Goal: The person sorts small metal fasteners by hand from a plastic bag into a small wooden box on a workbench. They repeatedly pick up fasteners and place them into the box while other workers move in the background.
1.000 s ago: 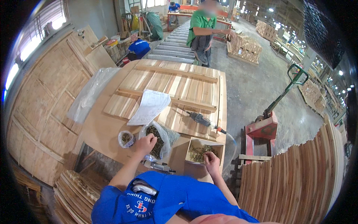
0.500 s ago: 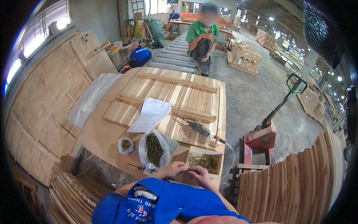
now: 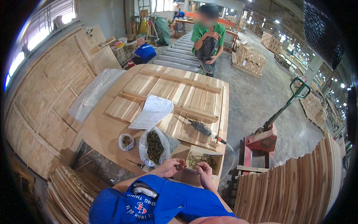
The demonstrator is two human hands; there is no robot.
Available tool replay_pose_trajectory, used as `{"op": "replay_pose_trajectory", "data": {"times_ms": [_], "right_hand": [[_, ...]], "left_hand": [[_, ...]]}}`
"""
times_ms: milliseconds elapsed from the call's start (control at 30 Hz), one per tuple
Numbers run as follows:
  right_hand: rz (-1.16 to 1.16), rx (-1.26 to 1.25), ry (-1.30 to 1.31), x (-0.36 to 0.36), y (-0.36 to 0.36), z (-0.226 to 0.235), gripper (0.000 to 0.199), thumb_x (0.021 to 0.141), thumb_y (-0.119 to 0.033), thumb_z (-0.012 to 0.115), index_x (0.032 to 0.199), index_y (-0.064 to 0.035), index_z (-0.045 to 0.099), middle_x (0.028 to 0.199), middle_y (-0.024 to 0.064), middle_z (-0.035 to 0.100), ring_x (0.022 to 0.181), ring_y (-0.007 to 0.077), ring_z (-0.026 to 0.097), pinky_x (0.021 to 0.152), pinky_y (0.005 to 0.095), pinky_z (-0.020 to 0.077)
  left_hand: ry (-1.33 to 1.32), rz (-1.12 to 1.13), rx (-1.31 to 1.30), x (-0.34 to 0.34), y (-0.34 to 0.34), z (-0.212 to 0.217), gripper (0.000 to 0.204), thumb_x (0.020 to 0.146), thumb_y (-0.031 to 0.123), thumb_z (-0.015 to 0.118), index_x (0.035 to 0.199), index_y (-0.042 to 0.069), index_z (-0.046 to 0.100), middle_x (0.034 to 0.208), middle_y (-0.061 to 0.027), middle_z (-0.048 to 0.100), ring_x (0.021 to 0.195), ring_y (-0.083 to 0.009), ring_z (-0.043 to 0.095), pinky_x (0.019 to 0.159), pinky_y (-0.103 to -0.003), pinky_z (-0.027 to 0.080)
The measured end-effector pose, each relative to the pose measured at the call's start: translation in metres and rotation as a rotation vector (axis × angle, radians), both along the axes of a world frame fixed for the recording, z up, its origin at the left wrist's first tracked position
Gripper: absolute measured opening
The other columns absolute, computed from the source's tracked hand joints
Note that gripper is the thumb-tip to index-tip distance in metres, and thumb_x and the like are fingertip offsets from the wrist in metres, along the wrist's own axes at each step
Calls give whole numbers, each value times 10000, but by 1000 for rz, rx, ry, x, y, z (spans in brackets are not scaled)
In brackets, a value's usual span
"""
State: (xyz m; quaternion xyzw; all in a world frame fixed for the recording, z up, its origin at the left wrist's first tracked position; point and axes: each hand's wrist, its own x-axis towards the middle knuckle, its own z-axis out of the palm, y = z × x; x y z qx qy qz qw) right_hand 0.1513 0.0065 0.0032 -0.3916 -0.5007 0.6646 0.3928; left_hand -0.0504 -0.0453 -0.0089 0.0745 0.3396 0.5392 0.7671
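Observation:
My left hand [image 3: 170,167] is closed, palm partly up, with small dark pieces like screws at its fingertips. Just right of it, my right hand [image 3: 204,174] pinches thumb and finger together over the near edge of a shallow open box [image 3: 221,161]; whatever is in that pinch is too small to make out. Loose yellowish screws [image 3: 204,160] lie in the box. Left of the box stands a clear plastic bag [image 3: 166,149] full of brownish screws [image 3: 154,146]. A smaller bag [image 3: 121,142] of little metal parts sits further left.
A slatted wood panel [image 3: 149,84] carries a paper sheet [image 3: 153,112] and a corded or air-fed driver [image 3: 201,128]. Another driver [image 3: 136,164] lies near my left forearm. A person in green [image 3: 209,37] sits beyond, by the roller conveyor [image 3: 175,56]. Stacked boards [image 3: 283,183] and a pallet jack [image 3: 260,140] stand right.
My hands were together at the box's near left corner; now they are apart, the left further left and the right over the box's edge. The view has shifted slightly.

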Motion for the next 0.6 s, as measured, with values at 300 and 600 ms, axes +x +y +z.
{"op": "replay_pose_trajectory", "data": {"times_ms": [300,600], "right_hand": [[40,43,8,2,-1,5,78,809,0,572,883,-16,553,749,19,566,589,89,532,531,227,447],[30,69,-38,3,-2,13,79,807,-6,578,884,-13,558,769,19,575,628,86,534,541,225,454]], "left_hand": [[53,-42,19,3,-1,9,177,859,14,493,1027,-11,542,981,-127,608,923,-198,599,796,-272,510],[25,-39,-6,4,-2,4,176,882,42,486,1044,-3,537,977,-117,611,901,-189,606,783,-272,517]]}}
